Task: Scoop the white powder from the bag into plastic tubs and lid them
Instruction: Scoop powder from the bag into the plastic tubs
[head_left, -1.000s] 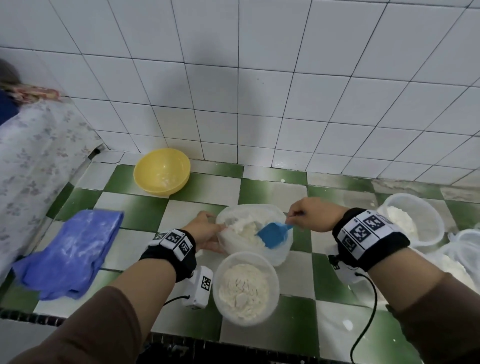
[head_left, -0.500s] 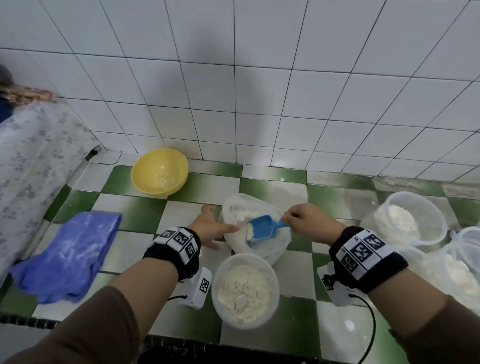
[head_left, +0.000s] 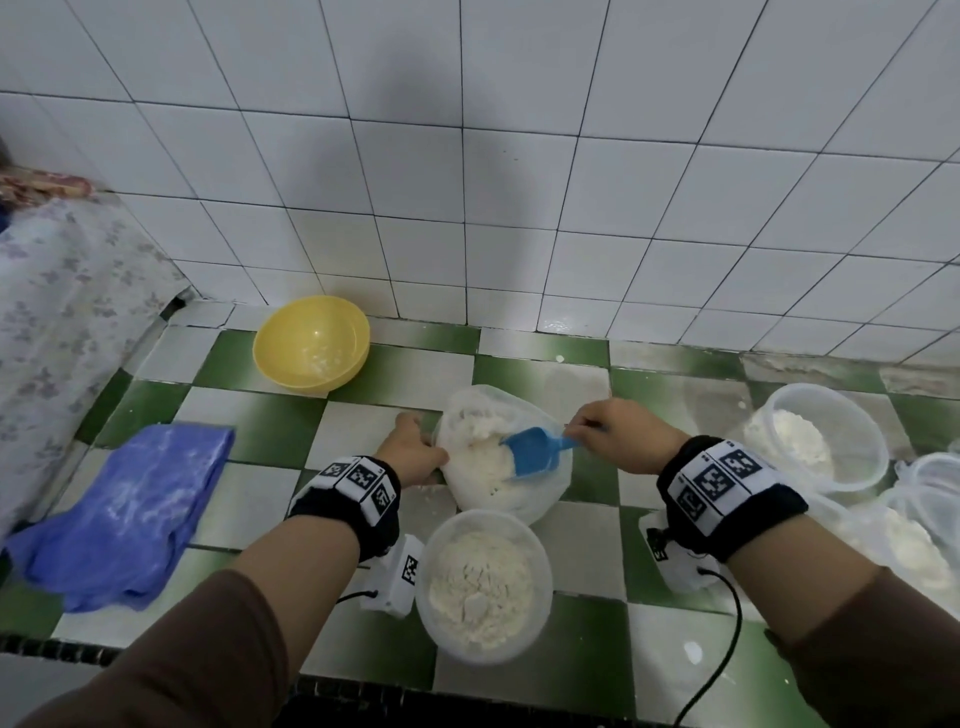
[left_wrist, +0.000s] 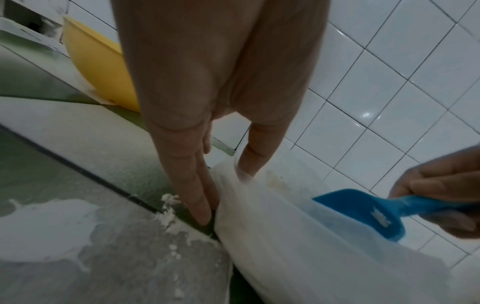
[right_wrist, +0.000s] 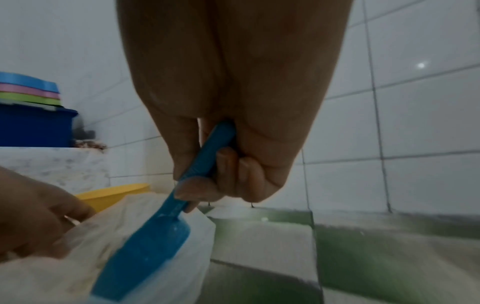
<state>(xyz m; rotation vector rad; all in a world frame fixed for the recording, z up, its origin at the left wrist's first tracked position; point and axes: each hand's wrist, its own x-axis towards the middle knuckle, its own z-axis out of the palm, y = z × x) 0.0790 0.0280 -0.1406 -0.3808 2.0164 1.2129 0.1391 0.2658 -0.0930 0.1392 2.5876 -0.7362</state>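
Just below the middle of the head view, a soft, thin translucent plastic bag of white powder (head_left: 501, 457) sits slumped on the green-and-white checked tile counter (head_left: 249, 431). The left hand (head_left: 413, 454) pinches the bag's left rim, thumb inside and fingers down its outer wall, holding the mouth open. The right hand (head_left: 615, 434) curls its fingers round the handle of a small blue plastic scoop (head_left: 532, 454), whose bowl lies in the powder. Directly below the bag stands a round clear plastic tub (head_left: 483, 584), nearly full and unlidded. The film will likely sag and collapse unless held at its rim; the powder is light and spills easily, as the dusting beside the bag suggests. No brand or readable writing shows; only square coded markers on the wristbands.
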